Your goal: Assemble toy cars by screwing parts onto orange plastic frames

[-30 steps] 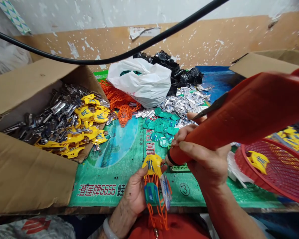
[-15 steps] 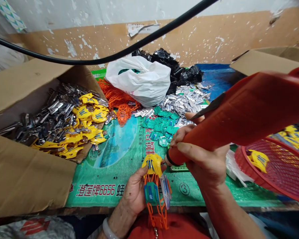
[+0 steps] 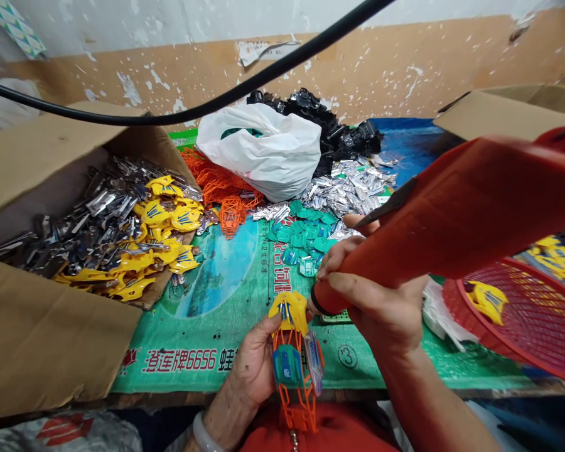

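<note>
My left hand (image 3: 258, 359) grips a toy car body (image 3: 287, 367) made of an orange lattice frame, a yellow front piece, a teal middle piece and a silver-blue side panel. My right hand (image 3: 381, 301) is wrapped round a red power screwdriver (image 3: 433, 220), which slants down from the upper right. Its dark-ringed nose meets the right side of the yellow front piece; the tip itself is hidden behind the fingers. Just beyond my hands lies a heap of teal pieces (image 3: 308, 235).
At left, a cardboard box (image 3: 61, 333) holds chrome and yellow parts. A white plastic bag (image 3: 263, 150) sits behind, with orange frames (image 3: 232, 213), silver parts (image 3: 348, 188) and black parts (image 3: 320, 122) around it. A red basket (image 3: 522, 314) stands right. A black cable (image 3: 193, 113) crosses above.
The view has shifted very slightly. Both hands keep their grips, and the screwdriver stays against the side of the toy car body.
</note>
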Action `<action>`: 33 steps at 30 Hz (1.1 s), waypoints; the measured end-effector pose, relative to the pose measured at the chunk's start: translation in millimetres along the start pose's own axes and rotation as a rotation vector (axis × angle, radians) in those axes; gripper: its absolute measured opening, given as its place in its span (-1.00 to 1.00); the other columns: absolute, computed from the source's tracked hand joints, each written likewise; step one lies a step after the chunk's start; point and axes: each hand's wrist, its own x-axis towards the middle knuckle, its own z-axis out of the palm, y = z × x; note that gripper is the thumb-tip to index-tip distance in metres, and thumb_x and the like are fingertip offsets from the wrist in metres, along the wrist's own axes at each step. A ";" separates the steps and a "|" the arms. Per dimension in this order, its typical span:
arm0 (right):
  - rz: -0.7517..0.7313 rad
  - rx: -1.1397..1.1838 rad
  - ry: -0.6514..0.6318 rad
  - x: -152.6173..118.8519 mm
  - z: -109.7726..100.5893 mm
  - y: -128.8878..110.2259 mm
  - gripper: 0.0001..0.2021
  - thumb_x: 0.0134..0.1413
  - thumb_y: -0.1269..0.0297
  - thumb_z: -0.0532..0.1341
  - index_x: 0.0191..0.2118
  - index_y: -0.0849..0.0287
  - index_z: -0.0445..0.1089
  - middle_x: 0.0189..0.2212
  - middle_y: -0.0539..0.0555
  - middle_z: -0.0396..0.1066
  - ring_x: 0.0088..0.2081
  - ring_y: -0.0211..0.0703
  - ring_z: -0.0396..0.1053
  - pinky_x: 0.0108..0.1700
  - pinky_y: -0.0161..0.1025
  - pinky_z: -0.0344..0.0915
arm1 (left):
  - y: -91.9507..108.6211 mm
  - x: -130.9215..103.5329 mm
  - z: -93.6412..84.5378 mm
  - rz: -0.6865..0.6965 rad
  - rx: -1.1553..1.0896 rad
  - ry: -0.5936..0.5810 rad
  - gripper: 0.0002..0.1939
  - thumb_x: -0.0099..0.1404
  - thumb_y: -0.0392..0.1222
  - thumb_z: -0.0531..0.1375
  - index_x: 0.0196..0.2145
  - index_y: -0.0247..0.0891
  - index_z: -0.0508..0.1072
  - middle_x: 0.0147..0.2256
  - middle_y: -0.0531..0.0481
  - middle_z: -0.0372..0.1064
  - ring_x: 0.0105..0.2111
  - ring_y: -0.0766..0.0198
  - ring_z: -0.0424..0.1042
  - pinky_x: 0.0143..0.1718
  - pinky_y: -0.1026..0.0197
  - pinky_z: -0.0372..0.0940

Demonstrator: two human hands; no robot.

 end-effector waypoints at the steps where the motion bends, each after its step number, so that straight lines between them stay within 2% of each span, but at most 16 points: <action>1: 0.006 -0.005 0.010 -0.2 0.1 0.2 -0.48 -0.29 0.49 0.35 -0.09 0.03 0.38 -0.57 -0.08 0.40 -0.53 -0.16 0.38 -0.53 -0.18 0.35 | 0.0 -0.1 0.4 0.001 0.003 0.008 -0.71 0.11 -0.27 0.27 -0.17 -0.38 0.51 -0.41 -0.11 0.58 -0.26 0.00 0.57 -0.10 0.01 0.40; 8: 0.017 0.007 0.006 -1.1 1.1 2.2 -0.48 -0.30 0.49 0.34 -0.09 0.04 0.36 -0.57 -0.10 0.40 -0.54 -0.17 0.38 -0.57 -0.21 0.33 | -1.0 -0.9 0.8 0.022 0.047 0.008 -0.68 0.13 -0.27 0.25 -0.13 -0.37 0.50 -0.43 -0.08 0.58 -0.29 0.03 0.57 -0.12 0.04 0.41; 12: -0.007 0.013 -0.004 -0.1 -0.2 3.1 -0.50 -0.30 0.49 0.35 -0.12 0.04 0.38 -0.57 -0.09 0.40 -0.54 -0.17 0.37 -0.54 -0.19 0.35 | -0.8 -0.4 1.4 0.044 0.067 0.022 -0.62 0.12 -0.25 0.28 -0.08 -0.38 0.48 -0.42 -0.10 0.58 -0.25 0.01 0.56 -0.11 0.05 0.40; 15: -0.047 -0.004 -0.011 2.8 -3.1 1.2 -0.68 -0.29 0.50 0.34 -0.31 0.07 0.41 -0.59 -0.08 0.38 -0.53 -0.17 0.36 -0.53 -0.20 0.32 | 1.4 -0.6 2.6 0.110 0.115 0.080 -0.61 0.09 -0.27 0.32 -0.09 -0.37 0.48 -0.41 -0.08 0.58 -0.30 0.06 0.57 -0.15 0.09 0.42; 17: -0.063 -0.011 0.010 5.6 -5.3 -1.8 -0.79 -0.28 0.50 0.33 -0.44 0.10 0.38 -0.59 -0.07 0.38 -0.53 -0.19 0.37 -0.52 -0.21 0.31 | 2.7 -1.4 3.2 0.130 0.180 0.113 -0.68 0.07 -0.27 0.34 -0.17 -0.38 0.52 -0.44 -0.08 0.57 -0.42 0.12 0.56 -0.26 0.14 0.45; 19: -0.079 -0.018 0.049 8.7 -7.0 -6.3 -0.81 -0.29 0.50 0.32 -0.48 0.12 0.37 -0.57 -0.08 0.39 -0.53 -0.21 0.36 -0.49 -0.20 0.30 | 3.3 -2.7 3.6 0.129 0.250 0.138 -0.76 0.06 -0.26 0.36 -0.28 -0.40 0.54 -0.47 -0.09 0.56 -0.53 0.20 0.52 -0.40 0.21 0.44; 22: -0.089 -0.022 0.090 11.5 -7.3 -14.4 -0.81 -0.30 0.47 0.30 -0.46 0.07 0.40 -0.55 -0.08 0.39 -0.53 -0.22 0.35 -0.46 -0.18 0.29 | 2.4 -4.4 4.5 0.132 0.344 0.170 -0.77 0.06 -0.23 0.36 -0.31 -0.42 0.54 -0.49 -0.10 0.55 -0.58 0.27 0.48 -0.53 0.30 0.38; 25: -0.073 -0.034 0.083 10.1 -5.4 -20.4 -0.76 -0.28 0.42 0.32 -0.40 -0.05 0.42 -0.54 -0.10 0.38 -0.52 -0.20 0.35 -0.46 -0.15 0.28 | 0.4 -5.2 6.2 0.141 0.403 0.184 -0.74 0.05 -0.22 0.37 -0.29 -0.42 0.54 -0.50 -0.09 0.54 -0.59 0.31 0.45 -0.56 0.35 0.34; 29: -0.032 -0.054 0.036 3.0 -1.5 -19.1 -0.72 -0.25 0.35 0.35 -0.32 -0.13 0.44 -0.52 -0.12 0.38 -0.48 -0.18 0.36 -0.39 -0.12 0.31 | -3.0 -4.5 7.1 0.114 0.353 0.177 -0.77 0.00 -0.23 0.40 -0.39 -0.42 0.54 -0.57 -0.02 0.49 -0.64 0.36 0.40 -0.61 0.37 0.30; 33: -0.009 -0.006 -0.026 -3.4 3.0 -10.3 -0.56 -0.25 0.41 0.35 -0.14 -0.10 0.41 -0.52 -0.11 0.40 -0.48 -0.19 0.33 -0.37 -0.13 0.31 | -5.6 -3.6 5.4 0.101 0.284 0.133 -0.77 -0.02 -0.28 0.39 -0.37 -0.43 0.54 -0.56 0.00 0.48 -0.64 0.39 0.38 -0.59 0.36 0.31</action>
